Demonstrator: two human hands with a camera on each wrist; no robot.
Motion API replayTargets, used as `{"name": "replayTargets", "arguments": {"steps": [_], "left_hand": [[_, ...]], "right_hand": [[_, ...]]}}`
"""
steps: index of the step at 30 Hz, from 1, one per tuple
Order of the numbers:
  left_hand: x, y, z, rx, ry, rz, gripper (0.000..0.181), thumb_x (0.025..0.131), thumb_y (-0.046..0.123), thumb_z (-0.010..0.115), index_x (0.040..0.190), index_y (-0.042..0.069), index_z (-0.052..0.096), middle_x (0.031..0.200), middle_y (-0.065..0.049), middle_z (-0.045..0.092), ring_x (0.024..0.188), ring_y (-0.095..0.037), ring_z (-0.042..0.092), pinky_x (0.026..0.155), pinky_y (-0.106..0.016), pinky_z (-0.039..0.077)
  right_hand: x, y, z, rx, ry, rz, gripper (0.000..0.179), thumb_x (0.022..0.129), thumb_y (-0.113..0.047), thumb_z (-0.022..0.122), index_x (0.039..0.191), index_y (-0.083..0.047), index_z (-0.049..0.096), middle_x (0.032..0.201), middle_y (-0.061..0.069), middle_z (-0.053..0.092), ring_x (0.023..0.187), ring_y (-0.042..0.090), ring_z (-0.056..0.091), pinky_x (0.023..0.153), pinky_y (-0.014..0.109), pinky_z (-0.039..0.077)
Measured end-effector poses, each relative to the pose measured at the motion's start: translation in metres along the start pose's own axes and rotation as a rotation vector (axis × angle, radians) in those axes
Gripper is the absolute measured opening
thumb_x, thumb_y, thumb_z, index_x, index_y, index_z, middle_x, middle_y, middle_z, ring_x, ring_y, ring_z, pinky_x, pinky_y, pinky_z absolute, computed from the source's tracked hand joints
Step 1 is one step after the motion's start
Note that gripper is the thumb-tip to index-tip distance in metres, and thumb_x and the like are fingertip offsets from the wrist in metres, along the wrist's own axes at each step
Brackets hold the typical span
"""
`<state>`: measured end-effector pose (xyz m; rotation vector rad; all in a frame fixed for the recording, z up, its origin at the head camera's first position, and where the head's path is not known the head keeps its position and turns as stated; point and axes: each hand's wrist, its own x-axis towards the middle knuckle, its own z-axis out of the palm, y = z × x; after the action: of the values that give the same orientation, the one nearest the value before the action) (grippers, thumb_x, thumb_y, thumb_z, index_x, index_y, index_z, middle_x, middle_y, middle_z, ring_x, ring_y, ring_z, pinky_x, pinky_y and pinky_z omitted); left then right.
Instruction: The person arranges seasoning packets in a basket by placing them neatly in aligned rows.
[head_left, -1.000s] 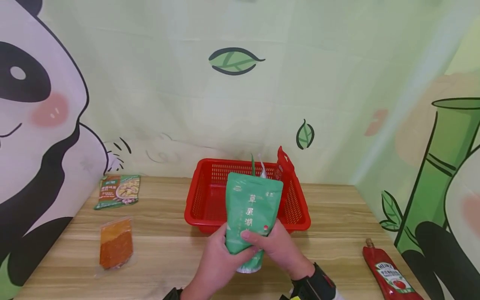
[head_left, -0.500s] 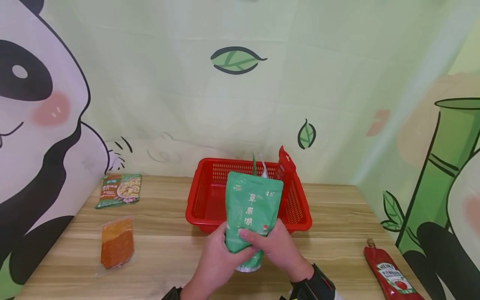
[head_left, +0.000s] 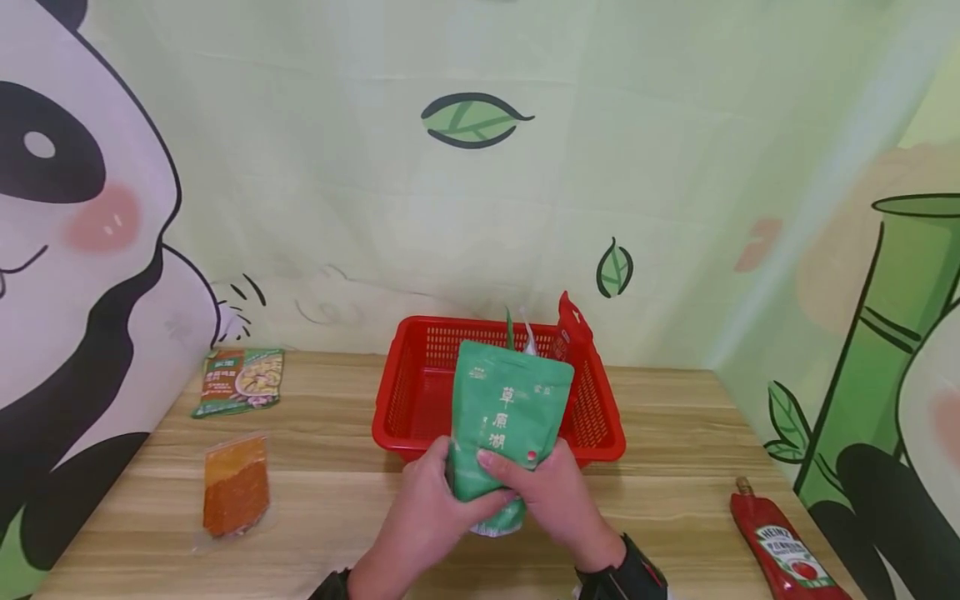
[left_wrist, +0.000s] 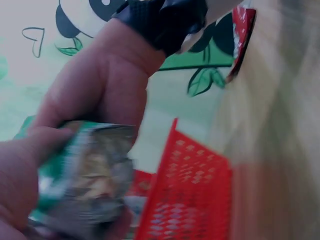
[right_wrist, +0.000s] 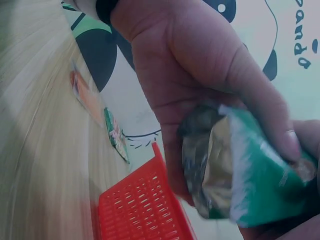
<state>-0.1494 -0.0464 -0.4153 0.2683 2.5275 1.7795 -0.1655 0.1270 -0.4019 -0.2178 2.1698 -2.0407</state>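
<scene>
A green stand-up pouch (head_left: 510, 400) with white lettering is held upright between both hands, in front of the red basket (head_left: 412, 446). My left hand (head_left: 431, 508) grips its lower left side, thumb across the front. From the right, my right hand (head_left: 558, 500) grips the lower part, its thumb also on the front. Both wrist views show the pouch's silvery bottom, blurred in the left one. Behind the pouch, a red package (head_left: 573, 325) and a thin green tip (head_left: 509, 329) stick up from the basket; the pouch hides much of the basket's inside.
At the left of the wooden table (head_left: 330, 492) lie a food packet (head_left: 238, 383) with a bowl picture and a clear bag of orange-red contents (head_left: 236, 487). A red Heinz ketchup pouch (head_left: 783, 546) lies at the front right. A printed cloth (head_left: 315, 167) hangs behind the basket.
The green pouch has shifted slightly up and its top tilts a little to the right. Both hands keep their grip on it.
</scene>
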Motion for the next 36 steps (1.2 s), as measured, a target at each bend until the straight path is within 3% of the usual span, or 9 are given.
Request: {"name": "replayTargets", "arguments": {"steps": [5,9,12,17,20,24,29,36], "left_hand": [[-0.005,0.016,-0.016,0.179,-0.008,-0.043,0.063,0.077,0.039,0.090,0.118,0.006,0.054,0.102,-0.006,0.069,0.084,-0.016,0.066,0.077,-0.033,0.062],[-0.012,0.034,-0.020,0.357,0.095,-0.001,0.056,0.080,0.033,0.088,0.118,0.006,0.058,0.104,-0.007,0.071,0.089,-0.017,0.067,0.079,-0.034,0.063],[-0.018,0.047,-0.017,0.487,0.204,0.114,0.051,0.081,0.031,0.088,0.116,0.004,0.064,0.096,-0.007,0.073,0.080,-0.014,0.066,0.074,-0.031,0.063],[-0.018,0.056,-0.005,0.625,0.393,0.369,0.033,0.084,0.031,0.084,0.091,0.004,0.066,0.068,0.000,0.061,0.057,-0.006,0.051,0.058,-0.019,0.053],[-0.015,0.058,0.002,0.652,0.446,0.440,0.034,0.087,0.033,0.081,0.081,0.007,0.061,0.061,0.003,0.051,0.052,-0.005,0.042,0.053,-0.015,0.045],[-0.012,0.060,0.009,0.668,0.440,0.428,0.040,0.089,0.041,0.077,0.081,0.006,0.059,0.060,0.003,0.046,0.051,-0.005,0.038,0.049,-0.014,0.038],[-0.011,0.065,0.013,0.642,0.377,0.347,0.051,0.087,0.053,0.077,0.088,0.004,0.060,0.063,0.003,0.049,0.050,-0.004,0.040,0.050,-0.014,0.039],[-0.009,0.070,0.017,0.580,0.310,0.232,0.078,0.084,0.071,0.069,0.111,-0.001,0.059,0.074,-0.001,0.060,0.055,-0.009,0.058,0.057,-0.019,0.053]], "right_hand": [[0.001,0.001,0.001,0.003,0.068,0.016,0.059,0.085,-0.033,0.085,0.133,-0.015,0.057,0.125,0.007,0.072,0.109,0.023,0.073,0.091,0.037,0.061],[0.003,0.002,0.001,0.009,0.110,0.036,0.061,0.084,-0.036,0.086,0.133,-0.015,0.057,0.124,0.006,0.072,0.107,0.023,0.074,0.090,0.038,0.061],[0.004,0.003,0.003,0.028,0.135,0.019,0.059,0.084,-0.035,0.086,0.132,-0.015,0.058,0.123,0.007,0.073,0.106,0.023,0.074,0.089,0.038,0.062],[0.003,0.003,0.009,0.016,0.201,-0.081,0.048,0.085,-0.023,0.085,0.125,-0.009,0.063,0.116,0.010,0.074,0.098,0.021,0.075,0.084,0.035,0.063],[0.003,0.004,0.013,-0.026,0.251,-0.149,0.038,0.085,-0.020,0.086,0.116,-0.007,0.069,0.107,0.011,0.076,0.090,0.018,0.076,0.079,0.032,0.063],[0.004,0.004,0.017,-0.085,0.306,-0.253,0.031,0.083,-0.023,0.087,0.108,-0.010,0.073,0.099,0.007,0.078,0.084,0.015,0.076,0.076,0.030,0.063],[0.005,0.005,0.019,-0.178,0.337,-0.409,0.030,0.084,-0.026,0.086,0.110,-0.017,0.075,0.101,-0.001,0.079,0.090,0.012,0.077,0.079,0.028,0.062],[0.003,0.005,0.023,-0.145,0.326,-0.432,0.028,0.087,-0.012,0.082,0.115,-0.010,0.076,0.108,0.002,0.079,0.099,0.010,0.075,0.088,0.026,0.060]]}}
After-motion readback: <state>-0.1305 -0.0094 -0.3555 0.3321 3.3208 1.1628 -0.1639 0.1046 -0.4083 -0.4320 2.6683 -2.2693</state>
